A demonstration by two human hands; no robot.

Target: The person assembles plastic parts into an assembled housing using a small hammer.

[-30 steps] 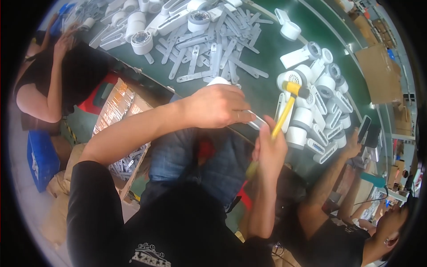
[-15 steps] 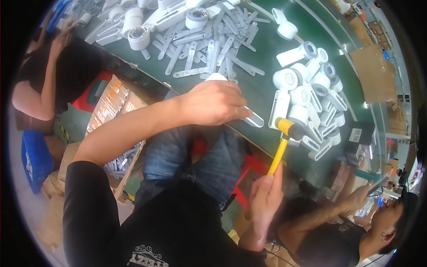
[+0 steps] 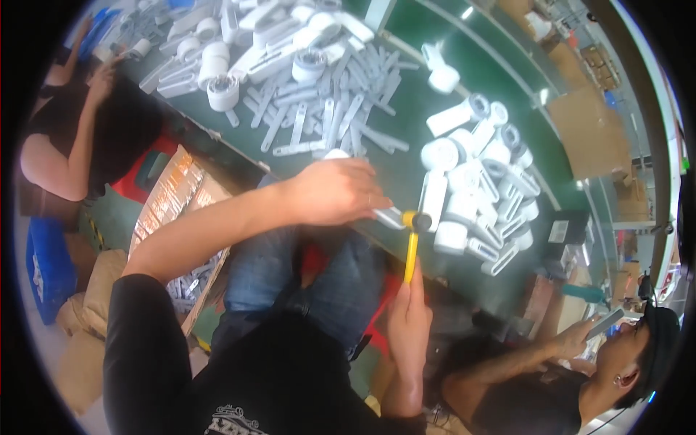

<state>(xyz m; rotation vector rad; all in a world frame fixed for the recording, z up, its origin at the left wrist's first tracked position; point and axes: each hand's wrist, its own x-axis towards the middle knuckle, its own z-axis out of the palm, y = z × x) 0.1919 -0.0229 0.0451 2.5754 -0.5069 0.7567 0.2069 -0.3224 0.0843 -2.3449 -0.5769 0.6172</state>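
My left hand [image 3: 335,192] is closed over a white handheld fan body [image 3: 391,217] at the front edge of the green table. Its handle end sticks out beyond my fingers to the right; the round part is mostly hidden under my palm. My right hand [image 3: 410,322] grips the yellow handle of a small mallet [image 3: 412,250]. The mallet's yellow and black head is right beside the fan's handle end; whether they touch I cannot tell. Just beyond my left hand lies a heap of flat grey strips [image 3: 319,109].
White fan bodies [image 3: 464,188] are piled on the right of the table, with more [image 3: 214,61] at the far left. An open carton [image 3: 196,174] holding grey parts stands left of my legs. One person [image 3: 616,348] is at the right, another [image 3: 80,138] at the left.
My right hand has brought the mallet leftward, from beside the right pile to the fan's handle end. My left hand still holds the fan body. The whole view has shifted slightly.
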